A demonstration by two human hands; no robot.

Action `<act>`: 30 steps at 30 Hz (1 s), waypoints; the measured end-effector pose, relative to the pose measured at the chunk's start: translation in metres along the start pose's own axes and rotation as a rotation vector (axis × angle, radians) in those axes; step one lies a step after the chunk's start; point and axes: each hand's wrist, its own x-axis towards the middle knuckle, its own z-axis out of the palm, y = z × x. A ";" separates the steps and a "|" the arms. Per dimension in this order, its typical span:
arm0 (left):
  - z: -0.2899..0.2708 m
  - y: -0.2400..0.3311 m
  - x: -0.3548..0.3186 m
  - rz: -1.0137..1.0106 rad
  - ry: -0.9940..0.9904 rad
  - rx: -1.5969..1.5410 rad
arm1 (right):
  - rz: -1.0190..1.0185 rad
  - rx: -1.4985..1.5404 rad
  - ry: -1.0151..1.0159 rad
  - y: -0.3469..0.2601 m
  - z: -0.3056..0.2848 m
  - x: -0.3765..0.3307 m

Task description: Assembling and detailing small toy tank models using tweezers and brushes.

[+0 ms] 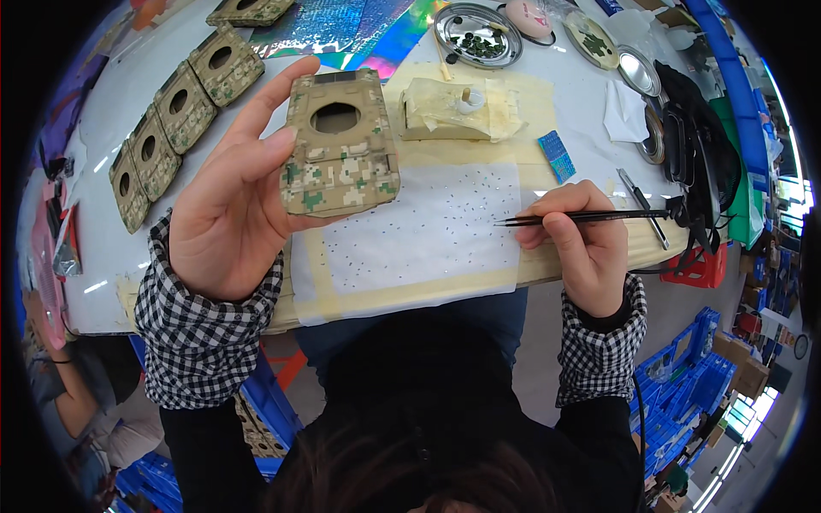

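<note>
My left hand (224, 214) holds up a camouflage model tank hull (340, 181) by its side, thumb on its edge and fingers behind it. A round opening shows in the hull's top, with green and white pixel patches below it. On the right, my right hand (590, 248) is closed around slim black tweezers (611, 215), whose fine tips point left. Beneath those tips lies a white sheet (402, 278) scattered with tiny dark and green bits. Whether the tips hold a bit is too small to tell.
Several similar hulls (178, 104) stand in a row at the left. Beyond the sheet sits a taped block (445, 120). A round tin (445, 38) with dark green pieces is at the back. A cutter knife (643, 205) and a blue shiny card (557, 154) lie right.
</note>
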 end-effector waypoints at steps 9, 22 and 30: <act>0.000 -0.002 0.000 0.006 -0.004 -0.012 | -0.004 -0.001 0.002 0.002 -0.001 0.000; 0.000 -0.001 0.000 0.010 0.002 0.011 | 0.000 -0.002 0.004 0.001 -0.002 -0.001; 0.000 -0.001 0.000 0.005 0.006 0.039 | 0.004 0.008 0.014 0.001 0.000 0.000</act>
